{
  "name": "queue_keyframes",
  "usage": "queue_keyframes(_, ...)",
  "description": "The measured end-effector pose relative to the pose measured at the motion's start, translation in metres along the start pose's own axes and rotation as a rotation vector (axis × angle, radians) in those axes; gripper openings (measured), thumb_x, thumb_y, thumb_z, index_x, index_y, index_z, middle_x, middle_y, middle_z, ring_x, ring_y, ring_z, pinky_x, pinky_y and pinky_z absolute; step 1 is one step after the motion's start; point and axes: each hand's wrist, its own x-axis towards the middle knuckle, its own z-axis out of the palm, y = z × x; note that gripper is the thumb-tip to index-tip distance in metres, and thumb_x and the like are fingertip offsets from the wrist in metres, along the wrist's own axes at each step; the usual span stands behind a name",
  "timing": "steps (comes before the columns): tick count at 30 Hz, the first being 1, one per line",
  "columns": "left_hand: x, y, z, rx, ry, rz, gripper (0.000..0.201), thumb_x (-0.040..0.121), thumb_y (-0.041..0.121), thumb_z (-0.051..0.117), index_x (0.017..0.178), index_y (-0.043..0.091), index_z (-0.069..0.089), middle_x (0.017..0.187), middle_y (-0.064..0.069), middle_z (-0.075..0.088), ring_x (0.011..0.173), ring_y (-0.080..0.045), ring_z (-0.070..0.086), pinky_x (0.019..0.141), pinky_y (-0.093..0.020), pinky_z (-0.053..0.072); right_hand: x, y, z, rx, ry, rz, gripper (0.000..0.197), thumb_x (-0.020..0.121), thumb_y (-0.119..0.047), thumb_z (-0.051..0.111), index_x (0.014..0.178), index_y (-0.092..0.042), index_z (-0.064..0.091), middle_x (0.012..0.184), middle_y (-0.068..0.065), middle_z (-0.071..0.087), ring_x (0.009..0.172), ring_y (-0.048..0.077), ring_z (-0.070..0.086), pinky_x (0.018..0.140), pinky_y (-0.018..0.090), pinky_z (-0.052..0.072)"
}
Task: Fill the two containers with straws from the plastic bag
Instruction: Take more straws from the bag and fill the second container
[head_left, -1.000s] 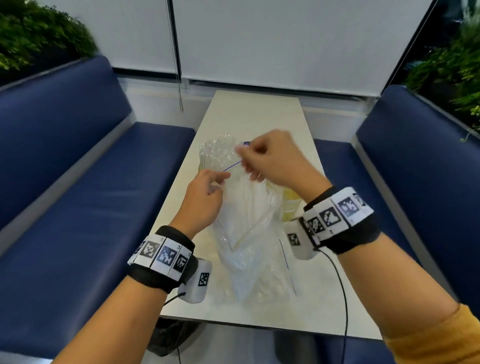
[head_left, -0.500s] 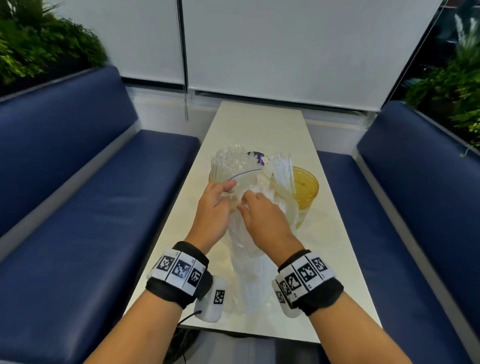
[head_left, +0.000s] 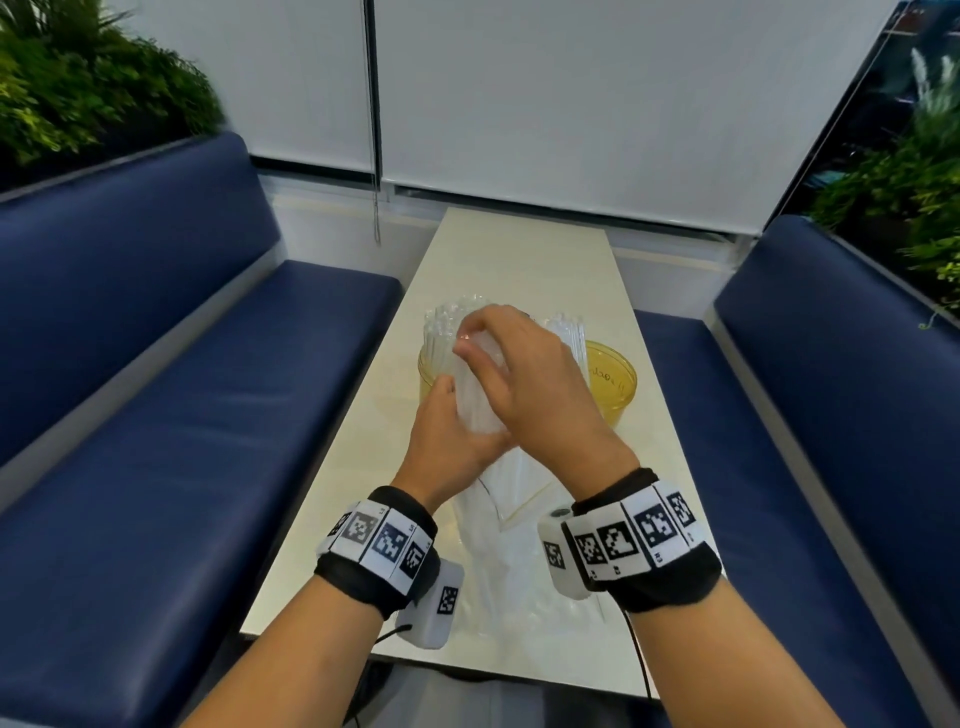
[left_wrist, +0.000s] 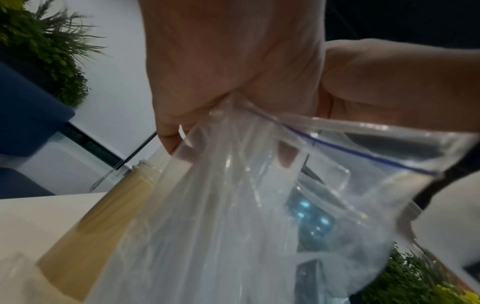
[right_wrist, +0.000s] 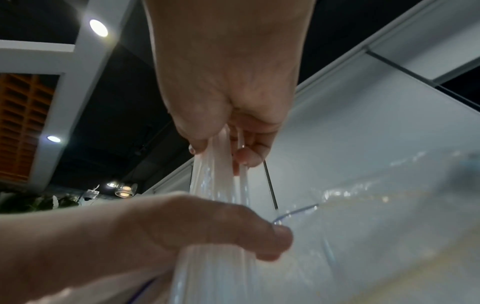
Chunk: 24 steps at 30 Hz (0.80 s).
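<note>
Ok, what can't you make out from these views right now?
- Head view: left container is mostly hidden behind both hands and the straws, so its fill level is unclear.
- Head view: right container is partly hidden by the right hand.
- Left wrist view: the plastic bag is blurred; remaining straws cannot be counted.
- Right wrist view: the left hand hides the bag's mouth.

Far tabletop open; straw-filled left container, right container block centre.
</note>
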Motion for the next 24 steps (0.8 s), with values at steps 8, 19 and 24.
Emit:
queue_keyframes(8,-0.003,0.007,-0.002,-0.125,-0.003,0.062,0.047,0.088,0.031,0.072,0.132,0.032,0.057,0.111,0.01,0.073,0.101,-0.001,0.069,0.083,-0.025,0.06,-0.009,0.009,0.014,0.389,0.222,0.304,0.1,0.062,-0.056,0.088,0.143,-0.037,0.032,0.121,-0.016,0.052,0.093,0.006,0.062,0.08,0.027,0.057)
queue_keyframes(19,0.0,-0.001,0.003,0.093,0.035,-0.001,0.017,0.091,0.024,0.067,0.108,0.019,0.065,0.087,0.015,0.063,0.08,0.005,0.061,0.056,-0.004,0.045,-0.006,0.006,0.054,0.493,0.099,0.487,0.024,0.09,-0.034,0.072,0.099,-0.012,0.073,0.082,-0.004,0.075,0.082,0.009,0.072,0.086,0.04,0.06)
queue_keyframes(24,-0.002,-0.003,-0.002,-0.001,0.005,0.006,0.058,0.072,0.029,0.085,0.125,0.019,0.062,0.114,0.019,0.065,0.101,0.003,0.064,0.077,-0.011,0.053,0.009,0.0,0.038,0.57,0.199,0.468,0.017,0.094,-0.034,0.068,0.096,-0.017,0.065,0.075,-0.002,0.07,0.076,0.011,0.071,0.072,0.027,0.059)
